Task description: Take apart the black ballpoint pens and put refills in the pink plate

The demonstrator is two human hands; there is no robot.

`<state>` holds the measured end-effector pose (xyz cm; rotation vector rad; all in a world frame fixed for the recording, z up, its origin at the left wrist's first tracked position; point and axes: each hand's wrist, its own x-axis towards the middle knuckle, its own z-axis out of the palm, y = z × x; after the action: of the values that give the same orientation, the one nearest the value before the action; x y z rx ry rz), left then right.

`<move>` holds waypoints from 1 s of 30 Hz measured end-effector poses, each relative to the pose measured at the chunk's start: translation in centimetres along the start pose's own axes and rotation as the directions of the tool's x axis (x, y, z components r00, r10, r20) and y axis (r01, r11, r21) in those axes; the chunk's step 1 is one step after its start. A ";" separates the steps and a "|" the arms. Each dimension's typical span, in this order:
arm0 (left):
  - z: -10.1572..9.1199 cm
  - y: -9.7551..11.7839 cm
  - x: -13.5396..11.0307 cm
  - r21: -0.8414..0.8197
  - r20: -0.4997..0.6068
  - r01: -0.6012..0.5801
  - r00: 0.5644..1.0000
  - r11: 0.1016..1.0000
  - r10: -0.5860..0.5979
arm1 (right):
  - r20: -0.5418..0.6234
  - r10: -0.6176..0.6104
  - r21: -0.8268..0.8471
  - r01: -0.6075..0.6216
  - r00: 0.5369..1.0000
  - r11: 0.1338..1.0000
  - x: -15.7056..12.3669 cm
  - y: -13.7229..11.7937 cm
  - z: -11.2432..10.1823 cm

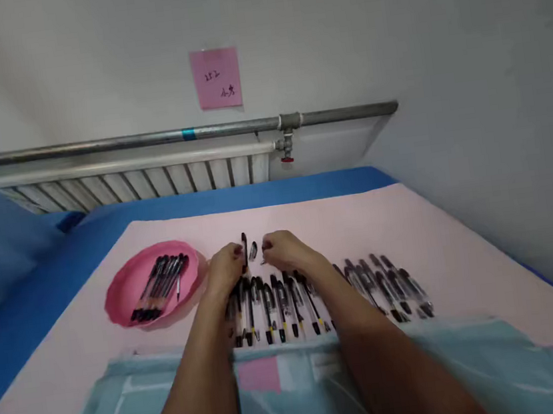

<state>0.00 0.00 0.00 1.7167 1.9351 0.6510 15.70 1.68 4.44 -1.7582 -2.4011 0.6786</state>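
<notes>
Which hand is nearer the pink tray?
Left. The left hand is just right of the pink tray, not touching it; the right hand is farther right.

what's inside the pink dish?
A slanted bundle of black-ended pens, lying side by side, plus a slim pale piece on their right. The dish floor beneath the bundle is covered, so anything under it can't be seen.

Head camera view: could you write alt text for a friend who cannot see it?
A person's left hand holds a pen while the right hand seems to pinch something too small to identify, over a pink surface. Loose pens lie nearer the viewer and to the right; a pink tray at left holds more.
</notes>
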 end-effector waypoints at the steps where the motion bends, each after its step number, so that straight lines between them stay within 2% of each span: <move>1: 0.0 0.0 0.0 -0.001 0.002 0.001 1.000 1.000 -0.001 | 0.006 -0.002 0.000 0.002 1.000 1.000 -0.1 0.0 0.2; 16: 0.0 -0.1 0.0 -0.011 0.012 -0.002 1.000 1.000 0.003 | 0.002 -0.100 0.054 0.100 0.995 0.994 -0.1 -0.6 1.8; 24: -0.1 0.2 -0.2 0.002 0.004 -0.006 1.000 1.000 0.006 | -0.066 -0.198 0.073 0.202 0.978 0.977 0.1 -0.2 2.3; 30: -0.3 0.3 -0.3 0.009 0.019 -0.019 1.000 1.000 0.019 | -0.118 -0.205 0.040 0.211 0.972 0.977 0.6 0.1 2.8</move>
<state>0.06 -0.31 0.39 1.7432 1.9136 0.6310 14.67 1.40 1.77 -1.4564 -2.4211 0.5929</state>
